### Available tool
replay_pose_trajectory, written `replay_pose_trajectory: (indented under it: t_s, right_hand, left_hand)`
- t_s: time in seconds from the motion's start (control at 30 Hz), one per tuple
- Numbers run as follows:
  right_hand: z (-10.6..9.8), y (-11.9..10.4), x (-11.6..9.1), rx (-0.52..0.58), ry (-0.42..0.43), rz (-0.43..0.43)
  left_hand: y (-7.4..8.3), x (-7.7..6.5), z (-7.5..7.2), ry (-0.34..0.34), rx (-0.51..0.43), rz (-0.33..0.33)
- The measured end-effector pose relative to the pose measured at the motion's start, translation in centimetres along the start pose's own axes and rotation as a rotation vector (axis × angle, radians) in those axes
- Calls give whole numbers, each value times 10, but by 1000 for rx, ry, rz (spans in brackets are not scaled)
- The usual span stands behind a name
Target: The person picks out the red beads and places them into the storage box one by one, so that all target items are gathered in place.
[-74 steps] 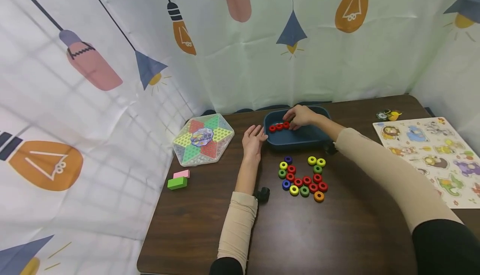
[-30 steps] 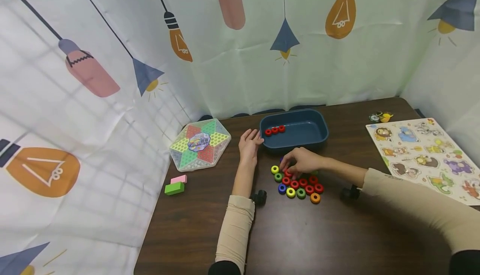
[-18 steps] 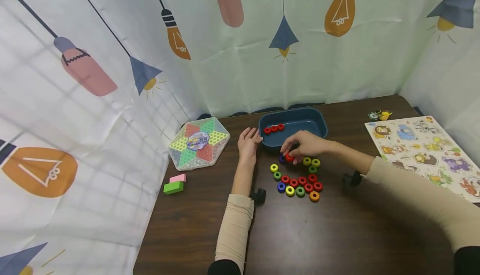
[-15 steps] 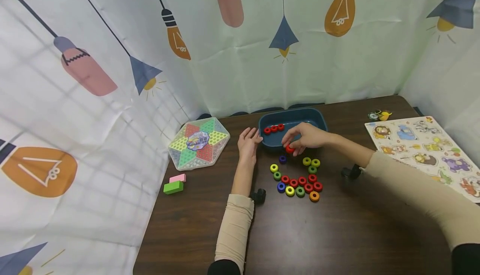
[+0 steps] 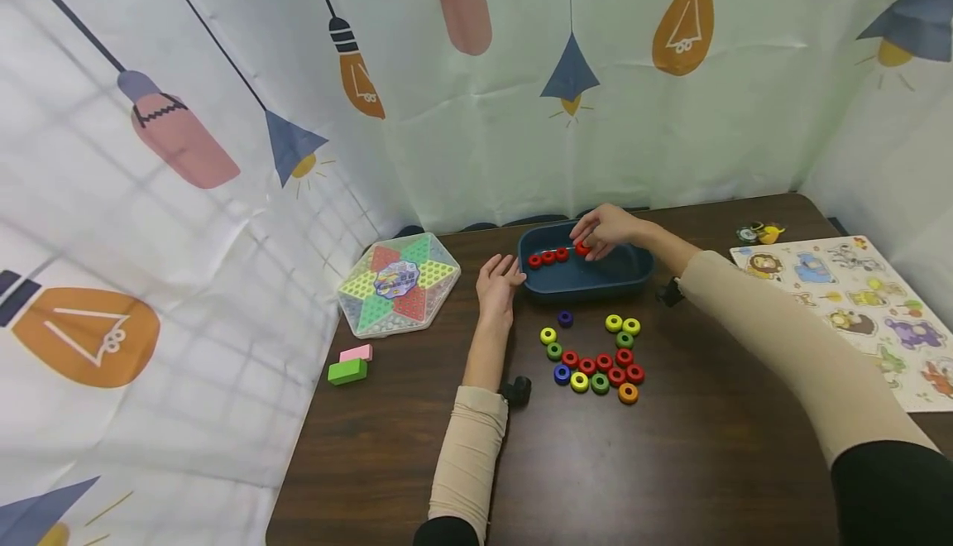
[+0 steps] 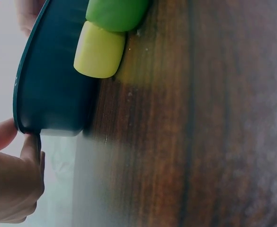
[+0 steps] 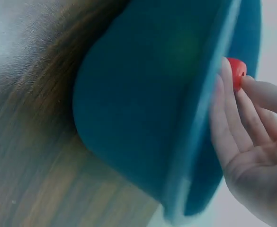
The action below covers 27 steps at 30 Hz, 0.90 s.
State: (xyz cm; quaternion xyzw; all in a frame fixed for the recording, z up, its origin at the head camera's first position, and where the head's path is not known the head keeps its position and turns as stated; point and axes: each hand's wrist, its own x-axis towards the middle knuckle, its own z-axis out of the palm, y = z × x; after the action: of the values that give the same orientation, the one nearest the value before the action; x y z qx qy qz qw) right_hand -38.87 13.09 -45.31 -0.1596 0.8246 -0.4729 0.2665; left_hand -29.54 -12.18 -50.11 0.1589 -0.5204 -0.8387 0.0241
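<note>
My right hand is over the dark blue plastic tray, pinching a red ring-shaped bead between thumb and fingertips. Three red beads lie in a row inside the tray, left of that hand. My left hand rests at the tray's left end with relaxed fingers; in the left wrist view its thumb and a finger touch the corner by the rim. In front of the tray lies a loose group of beads, including red beads, yellow beads, green beads, blue beads and an orange bead.
A hexagonal Chinese checkers box lies left of the tray, with a green block and a pink block nearer me. An animal puzzle board and small trinkets are at the right. A printed curtain surrounds the table.
My right hand let go of a bead in the tray, came back to the bead group, picked up another red bead and carried it over the tray. The left hand stayed at the tray's end.
</note>
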Motion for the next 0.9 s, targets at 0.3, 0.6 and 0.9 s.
replay_pose_trajectory:
  t_s: [0.3, 0.6, 0.9]
  right_hand:
    - [12, 15, 17, -53, 38, 32]
    - [18, 20, -2, -37, 64, -58]
    - [33, 5, -49, -109, 125, -268]
  left_hand:
    - [-5, -3, 7, -4, -5, 15]
    - [-7, -4, 7, -19, -6, 20]
    - [-3, 0, 1, -20, -9, 26]
